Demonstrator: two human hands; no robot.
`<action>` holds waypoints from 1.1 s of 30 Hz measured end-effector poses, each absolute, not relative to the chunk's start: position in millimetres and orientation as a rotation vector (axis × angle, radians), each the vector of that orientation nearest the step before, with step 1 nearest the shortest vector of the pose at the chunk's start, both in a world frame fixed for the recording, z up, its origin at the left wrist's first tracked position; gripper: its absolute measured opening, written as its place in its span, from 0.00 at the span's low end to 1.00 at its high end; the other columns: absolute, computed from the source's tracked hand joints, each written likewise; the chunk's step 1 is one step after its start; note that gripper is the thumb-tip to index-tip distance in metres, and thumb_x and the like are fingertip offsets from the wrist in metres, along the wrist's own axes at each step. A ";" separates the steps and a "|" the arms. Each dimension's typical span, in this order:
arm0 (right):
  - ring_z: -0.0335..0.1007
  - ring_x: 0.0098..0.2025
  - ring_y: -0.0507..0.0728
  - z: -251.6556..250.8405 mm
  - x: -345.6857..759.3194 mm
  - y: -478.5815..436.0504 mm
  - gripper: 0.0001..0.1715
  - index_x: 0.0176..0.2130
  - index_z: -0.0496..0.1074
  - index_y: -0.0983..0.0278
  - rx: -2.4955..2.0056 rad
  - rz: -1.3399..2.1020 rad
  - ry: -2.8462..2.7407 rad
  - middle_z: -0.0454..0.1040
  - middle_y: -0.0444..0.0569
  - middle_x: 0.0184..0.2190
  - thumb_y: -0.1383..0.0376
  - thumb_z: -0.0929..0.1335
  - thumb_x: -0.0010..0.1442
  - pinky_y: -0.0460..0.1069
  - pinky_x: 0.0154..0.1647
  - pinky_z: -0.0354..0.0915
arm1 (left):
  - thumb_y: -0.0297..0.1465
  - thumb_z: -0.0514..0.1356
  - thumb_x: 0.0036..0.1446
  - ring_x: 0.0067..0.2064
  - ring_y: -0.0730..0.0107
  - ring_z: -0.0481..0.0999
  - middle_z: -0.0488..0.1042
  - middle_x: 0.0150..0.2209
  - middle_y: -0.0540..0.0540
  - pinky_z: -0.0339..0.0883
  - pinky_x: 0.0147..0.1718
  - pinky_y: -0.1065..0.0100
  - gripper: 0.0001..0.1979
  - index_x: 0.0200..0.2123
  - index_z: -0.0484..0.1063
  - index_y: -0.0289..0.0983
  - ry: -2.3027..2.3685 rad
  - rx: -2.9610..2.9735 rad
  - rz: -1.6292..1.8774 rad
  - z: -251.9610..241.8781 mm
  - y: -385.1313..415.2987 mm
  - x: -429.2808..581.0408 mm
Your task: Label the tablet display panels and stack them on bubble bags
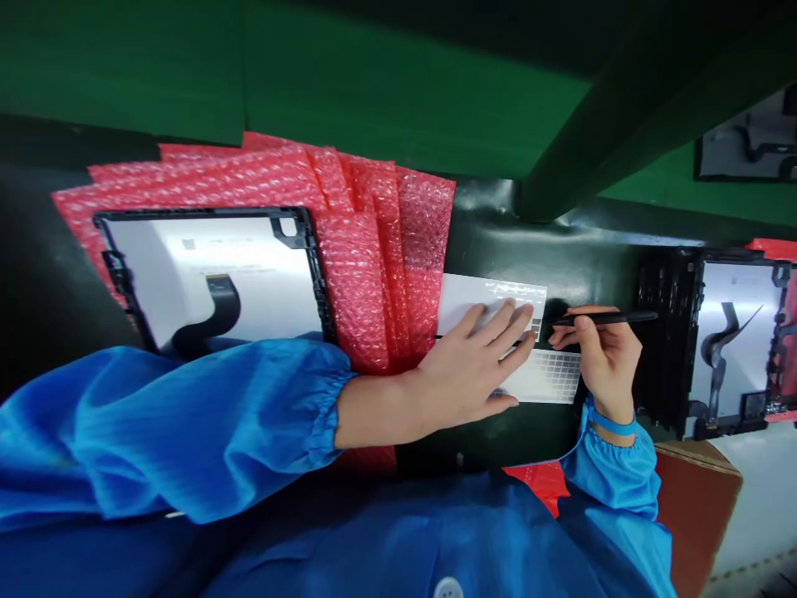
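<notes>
Dark and shiny, the surface (486, 237) lay before a green partition (386, 91) in the head view, with red bubble wrap (354, 274) and a black-framed panel (261, 257) to your left, and another framed unit (740, 307) to your right. Your left hand (470, 365) was spread palm down, its fingers over the upper white sheet (464, 297) and its lower part beside the gridded sheet (551, 378); both sheets lay between the bubble wrap and your right hand (603, 345). That hand pinched a black pen-like tool (628, 316), its left end at the upper sheet's right edge; whether it touched, you could not tell from this view. Both sheets looked thin, light and bendy, their glossy faces likely to slide or crease, so flat pressure suited them, and a corner or outer edge seemed the best hold for lifting. The tool looked stiff and light, best pinched near its working end.
</notes>
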State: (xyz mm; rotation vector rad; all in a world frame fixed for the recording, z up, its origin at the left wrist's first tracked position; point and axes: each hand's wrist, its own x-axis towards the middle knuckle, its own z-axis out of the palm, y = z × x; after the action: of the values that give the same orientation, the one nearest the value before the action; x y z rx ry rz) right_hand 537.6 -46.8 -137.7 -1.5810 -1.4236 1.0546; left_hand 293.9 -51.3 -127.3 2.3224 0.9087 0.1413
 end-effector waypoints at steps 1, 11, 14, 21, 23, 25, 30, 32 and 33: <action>0.83 0.30 0.55 -137.9 536.6 -47.5 0.12 0.49 0.78 0.61 -1.585 1.078 -1.419 0.84 0.45 0.32 0.55 0.71 0.74 0.50 0.31 0.80 | 0.48 0.71 0.60 0.78 0.29 0.52 0.49 0.80 0.30 0.48 0.73 0.38 0.45 0.73 0.64 0.34 0.908 2.348 0.132 -126.5 -51.4 293.9; 0.85 0.32 0.57 -136.4 536.6 -47.9 0.09 0.48 0.81 0.59 -1.594 1.099 -1.381 0.86 0.46 0.36 0.57 0.74 0.72 0.50 0.30 0.82 | 0.52 0.64 0.66 0.75 0.34 0.59 0.53 0.78 0.27 0.59 0.68 0.42 0.42 0.73 0.65 0.30 0.922 2.618 -0.027 -112.4 -47.8 294.5; 0.85 0.32 0.57 -134.9 534.8 -46.7 0.10 0.48 0.81 0.59 -1.610 1.105 -1.366 0.86 0.47 0.35 0.57 0.74 0.71 0.50 0.31 0.82 | 0.52 0.64 0.66 0.75 0.34 0.60 0.53 0.78 0.28 0.60 0.67 0.42 0.42 0.73 0.65 0.31 0.919 2.637 -0.043 -110.9 -47.5 294.4; 0.82 0.24 0.55 -133.5 533.5 -37.4 0.12 0.42 0.79 0.61 -1.549 1.158 -1.158 0.83 0.44 0.27 0.55 0.74 0.70 0.49 0.28 0.80 | 0.52 0.65 0.66 0.75 0.35 0.60 0.54 0.78 0.28 0.61 0.67 0.42 0.43 0.73 0.65 0.31 0.914 2.639 -0.022 -114.4 -43.3 298.6; 0.80 0.22 0.55 -130.9 530.6 -35.5 0.12 0.41 0.79 0.62 -1.503 1.160 -1.089 0.82 0.44 0.26 0.55 0.75 0.70 0.49 0.26 0.79 | 0.53 0.65 0.65 0.76 0.34 0.59 0.54 0.78 0.27 0.60 0.67 0.42 0.44 0.74 0.64 0.30 0.918 2.635 -0.029 -113.4 -44.3 300.2; 0.79 0.21 0.55 -126.7 523.0 -33.6 0.13 0.39 0.79 0.62 -1.454 1.144 -1.047 0.82 0.43 0.25 0.55 0.75 0.68 0.49 0.24 0.78 | 0.55 0.66 0.64 0.76 0.33 0.58 0.54 0.77 0.25 0.59 0.68 0.43 0.47 0.74 0.63 0.28 0.935 2.633 -0.026 -106.1 -49.2 298.1; 0.79 0.20 0.54 -116.6 481.3 -24.2 0.12 0.37 0.79 0.62 -1.327 1.210 -1.073 0.81 0.44 0.25 0.56 0.76 0.68 0.47 0.22 0.75 | 0.52 0.61 0.69 0.64 0.42 0.75 0.75 0.63 0.26 0.68 0.59 0.52 0.36 0.62 0.75 0.25 0.868 2.687 0.160 -63.7 -75.9 264.4; 0.79 0.21 0.55 -114.9 457.5 -18.6 0.13 0.37 0.79 0.62 -1.273 1.278 -1.118 0.81 0.44 0.25 0.55 0.75 0.68 0.48 0.23 0.76 | 0.47 0.58 0.73 0.44 0.55 0.81 0.82 0.43 0.37 0.72 0.43 0.57 0.24 0.45 0.80 0.30 0.845 2.651 0.230 -50.4 -86.3 242.5; 0.79 0.21 0.55 -114.3 444.4 -15.7 0.14 0.37 0.78 0.62 -1.249 1.316 -1.139 0.81 0.44 0.25 0.54 0.75 0.68 0.48 0.23 0.77 | 0.45 0.57 0.74 0.35 0.59 0.78 0.79 0.35 0.42 0.70 0.36 0.59 0.21 0.39 0.78 0.33 0.872 2.630 0.259 -47.4 -90.2 230.9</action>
State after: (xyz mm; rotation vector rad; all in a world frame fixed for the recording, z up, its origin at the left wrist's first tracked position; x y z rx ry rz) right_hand 444.4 -15.7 -114.3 -1.2492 -1.1394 1.3164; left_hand 230.9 -90.2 -47.4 2.6303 0.8724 0.2586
